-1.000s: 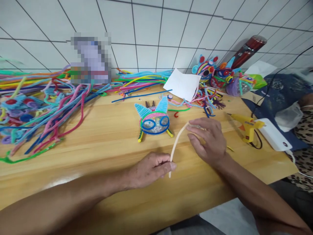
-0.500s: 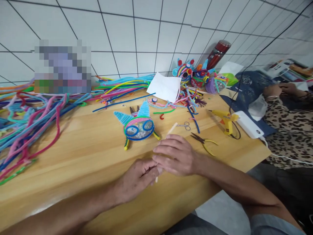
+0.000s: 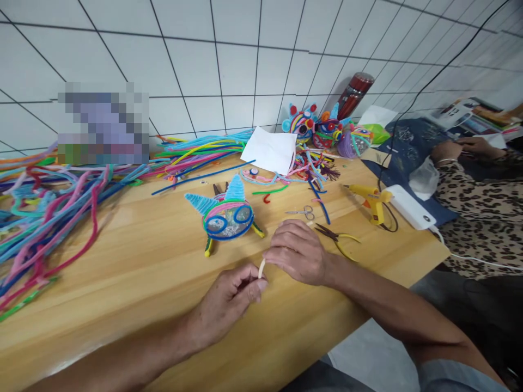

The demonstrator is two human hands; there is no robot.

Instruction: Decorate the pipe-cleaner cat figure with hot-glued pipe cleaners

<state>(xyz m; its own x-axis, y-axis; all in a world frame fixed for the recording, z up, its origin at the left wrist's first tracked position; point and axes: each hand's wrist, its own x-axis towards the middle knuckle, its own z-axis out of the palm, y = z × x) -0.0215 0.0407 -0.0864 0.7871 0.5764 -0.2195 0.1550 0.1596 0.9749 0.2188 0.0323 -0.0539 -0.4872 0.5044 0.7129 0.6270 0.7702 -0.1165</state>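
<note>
A cream pipe cleaner (image 3: 261, 268) runs between my two hands, curved in the gap between them. My left hand (image 3: 235, 296) pinches its near end between thumb and fingers. My right hand (image 3: 297, 251) is closed over the middle of it, and the far tip pokes out beyond the knuckles. Just ahead stands a craft animal head (image 3: 229, 220) with light blue pointed ears, blue ring eyes and a clear, shiny front. Pliers with yellow-and-green handles (image 3: 208, 247) lie beneath it, partly hidden.
Small scissors (image 3: 304, 212), yellow-handled pliers (image 3: 337, 235) and a yellow glue gun (image 3: 373, 202) lie to the right, beside a white power box (image 3: 411, 207). Pipe cleaners (image 3: 61, 201) heap up at left. Finished heads (image 3: 300, 124) and a red flask (image 3: 356, 93) stand behind. Another person's hands (image 3: 447, 151) are at far right.
My hands have drawn slightly apart, baring a curved stretch of the pipe cleaner. Its far end has swung to the right and down. The whole view has shifted a little.
</note>
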